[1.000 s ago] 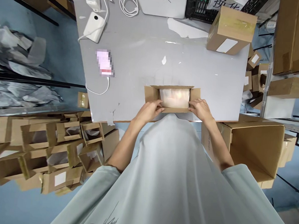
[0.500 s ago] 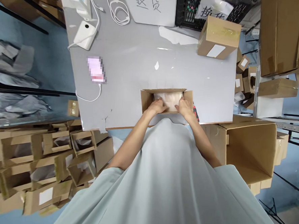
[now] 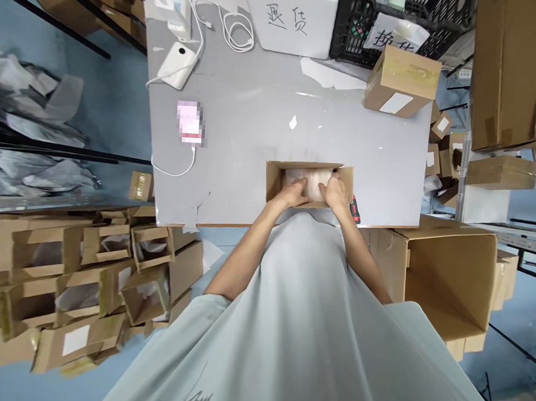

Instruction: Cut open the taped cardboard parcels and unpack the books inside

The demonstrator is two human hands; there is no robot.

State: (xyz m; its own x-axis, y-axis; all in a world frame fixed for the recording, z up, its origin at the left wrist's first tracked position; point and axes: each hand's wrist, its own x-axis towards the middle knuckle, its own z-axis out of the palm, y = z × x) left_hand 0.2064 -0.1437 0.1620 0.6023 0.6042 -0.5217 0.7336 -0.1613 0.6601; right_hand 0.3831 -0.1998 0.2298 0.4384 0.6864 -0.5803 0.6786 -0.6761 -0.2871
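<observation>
On the table's near edge stands an open cardboard box, with a pale item in clear plastic wrap inside it. My left hand reaches over the near wall, its fingers bent against the item and its thumb pointing right. At the box's right end, my right hand has its fingers curled on the same item, thumb toward the left. Both hands are closed on the wrapped item; the undersides of the fingers are hidden. A red and black tool lies right of the box, partly covered by my right forearm.
A taped carton sits at the table's back right, before a black crate and a white bin. A charging phone and power bank lie left. Large open carton stands right; several open boxes are stacked left.
The view has shifted, so the table contents appear farther right and the back bin shows more. Inside the box, my left hand has moved slightly toward my right hand. Both stay at the wrapped item.
</observation>
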